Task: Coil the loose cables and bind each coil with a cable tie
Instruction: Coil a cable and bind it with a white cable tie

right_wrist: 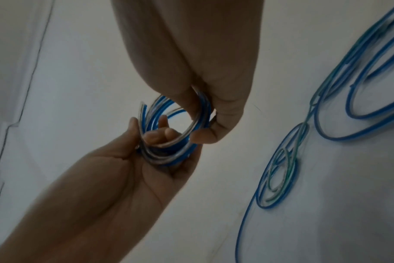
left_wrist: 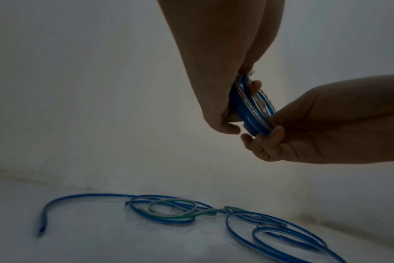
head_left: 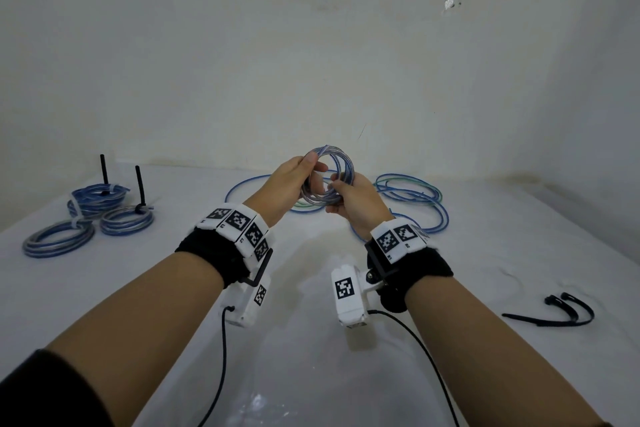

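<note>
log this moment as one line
both hands hold cable coil above table | untied | black ties lie right

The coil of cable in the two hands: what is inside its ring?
Fingers of the left hand reach through the coil; the right hand pinches its rim. Otherwise the ring is open. The hands cover part of the windings.
</note>
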The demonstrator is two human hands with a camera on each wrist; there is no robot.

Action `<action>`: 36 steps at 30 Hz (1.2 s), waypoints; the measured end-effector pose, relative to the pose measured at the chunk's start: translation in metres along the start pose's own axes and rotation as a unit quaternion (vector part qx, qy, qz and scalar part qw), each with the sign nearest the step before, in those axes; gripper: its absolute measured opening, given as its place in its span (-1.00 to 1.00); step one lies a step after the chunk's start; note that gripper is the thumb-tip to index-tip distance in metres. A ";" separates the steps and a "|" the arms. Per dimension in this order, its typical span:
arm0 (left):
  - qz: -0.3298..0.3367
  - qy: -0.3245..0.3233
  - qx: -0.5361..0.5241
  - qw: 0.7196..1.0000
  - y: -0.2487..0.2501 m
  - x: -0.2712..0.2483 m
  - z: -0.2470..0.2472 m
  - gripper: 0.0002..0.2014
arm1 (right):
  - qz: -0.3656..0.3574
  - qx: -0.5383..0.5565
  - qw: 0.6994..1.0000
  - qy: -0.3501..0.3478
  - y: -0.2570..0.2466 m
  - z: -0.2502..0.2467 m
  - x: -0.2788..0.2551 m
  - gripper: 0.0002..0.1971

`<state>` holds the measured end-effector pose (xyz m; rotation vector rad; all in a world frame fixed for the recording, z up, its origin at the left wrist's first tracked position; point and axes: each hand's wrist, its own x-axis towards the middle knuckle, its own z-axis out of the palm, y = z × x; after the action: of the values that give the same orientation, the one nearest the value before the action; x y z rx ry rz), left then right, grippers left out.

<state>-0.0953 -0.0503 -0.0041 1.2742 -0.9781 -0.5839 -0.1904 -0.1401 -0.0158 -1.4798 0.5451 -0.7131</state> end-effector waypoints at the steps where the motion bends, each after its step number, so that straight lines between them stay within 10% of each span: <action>1: -0.004 0.000 -0.013 1.000 -0.001 -0.001 -0.001 -0.67 | 0.002 0.015 1.000 0.000 0.000 0.000 0.000 -0.95; 11: -0.008 0.024 -0.059 0.998 0.009 0.001 0.002 -0.68 | 0.011 0.096 0.994 -0.048 -0.008 0.000 -0.006 -0.91; 15: -0.028 0.026 -0.013 0.999 0.014 0.002 0.002 -0.66 | -0.083 -0.049 0.995 -0.030 -0.015 -0.011 -0.003 -0.62; 23: -0.069 0.014 -0.037 0.997 0.015 0.008 0.006 -0.75 | -0.198 -0.026 0.979 -0.050 -0.019 -0.018 -0.007 -0.84; 36: -0.153 -0.152 -0.132 0.968 0.031 0.015 0.080 -0.60 | -0.198 0.065 0.975 0.082 -0.025 -0.086 -0.026 -0.82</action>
<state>-0.1610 -0.0965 0.0291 1.1203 -0.9207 -1.1386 -0.2727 -0.1803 0.0036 -1.4279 0.3195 -1.1690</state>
